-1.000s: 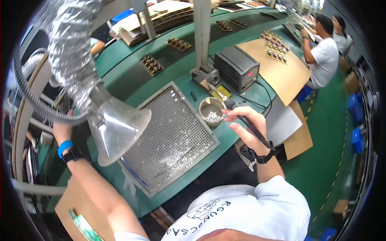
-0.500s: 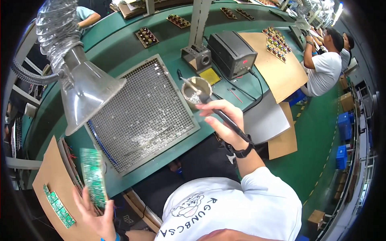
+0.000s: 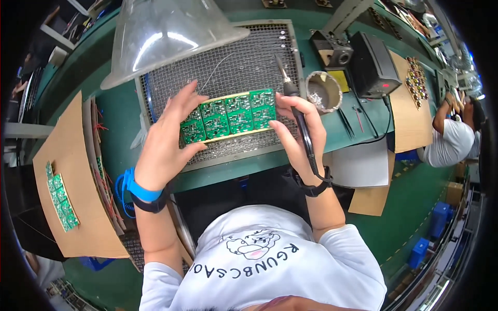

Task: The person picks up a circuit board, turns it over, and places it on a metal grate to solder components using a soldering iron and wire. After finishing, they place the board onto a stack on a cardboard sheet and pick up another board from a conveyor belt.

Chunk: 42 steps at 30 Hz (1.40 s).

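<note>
— Where's the board right now?

— The green circuit board panel (image 3: 228, 115) lies flat on the wire mesh tray (image 3: 244, 52), under the clear fume hood (image 3: 166, 36). My left hand (image 3: 168, 140) pinches its left end, thumb below and fingers spread over the top edge. My right hand (image 3: 300, 132) steadies the right end with its fingertips while the same hand's fingers are curled around the soldering iron (image 3: 296, 116).

— Sounds crowded on that side.

— It is. The iron's tip points up past the board's corner, near the round tin of tip-cleaning wool (image 3: 322, 92). I reckon that if my grip rolls, the tip could swing onto the panel or my left fingers, and its cord could tug it off line.
</note>
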{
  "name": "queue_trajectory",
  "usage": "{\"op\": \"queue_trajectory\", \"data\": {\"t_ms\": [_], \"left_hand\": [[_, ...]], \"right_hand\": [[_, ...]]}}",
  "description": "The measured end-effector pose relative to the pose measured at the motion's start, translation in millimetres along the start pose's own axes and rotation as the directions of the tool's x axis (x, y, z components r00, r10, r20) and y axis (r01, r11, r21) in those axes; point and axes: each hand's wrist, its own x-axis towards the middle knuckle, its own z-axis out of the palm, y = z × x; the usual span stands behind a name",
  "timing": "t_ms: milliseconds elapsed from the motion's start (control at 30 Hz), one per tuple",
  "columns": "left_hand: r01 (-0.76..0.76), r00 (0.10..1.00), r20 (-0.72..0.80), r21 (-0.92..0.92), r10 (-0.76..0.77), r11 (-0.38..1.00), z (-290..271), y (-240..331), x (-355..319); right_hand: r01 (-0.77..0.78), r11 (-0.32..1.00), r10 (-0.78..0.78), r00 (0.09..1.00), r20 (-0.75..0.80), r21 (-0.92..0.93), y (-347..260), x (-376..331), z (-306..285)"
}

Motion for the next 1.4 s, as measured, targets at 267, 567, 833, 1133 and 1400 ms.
{"op": "queue_trajectory", "data": {"t_ms": [267, 567, 833, 1133, 1400], "left_hand": [[0.112, 0.994, 0.015, -0.067, -0.111, 0.992, 7.3, 4.7, -5.7], [0.05, 0.989, -0.139, 0.058, -0.042, 0.997, 14.4, 11.5, -10.9], [0.203, 0.891, -0.438, 0.15, -0.119, 0.968, 26.9, 29.8, -26.7], [0.177, 0.843, -0.53, 0.11, -0.093, 0.978, 71.0, 53.5, -19.6], [0.2, 0.873, -0.478, 0.17, -0.097, 0.965, 75.3, 53.5, -15.5]], "right_hand": [[0.03, 0.978, -0.008, 0.994, 0.111, -0.206, -0.6, -5.5, -6.2], [-0.034, 0.998, 0.036, 0.999, 0.03, -0.047, 3.6, -8.8, -18.3], [-0.034, 0.997, 0.044, 0.99, -0.137, 0.072, -6.6, -23.8, -34.6], [0.067, 0.98, -0.086, 0.992, -0.096, -0.187, -19.0, -41.5, -39.8], [0.105, 0.956, -0.116, 0.993, -0.022, -0.274, -16.9, -43.7, -32.9]]}}
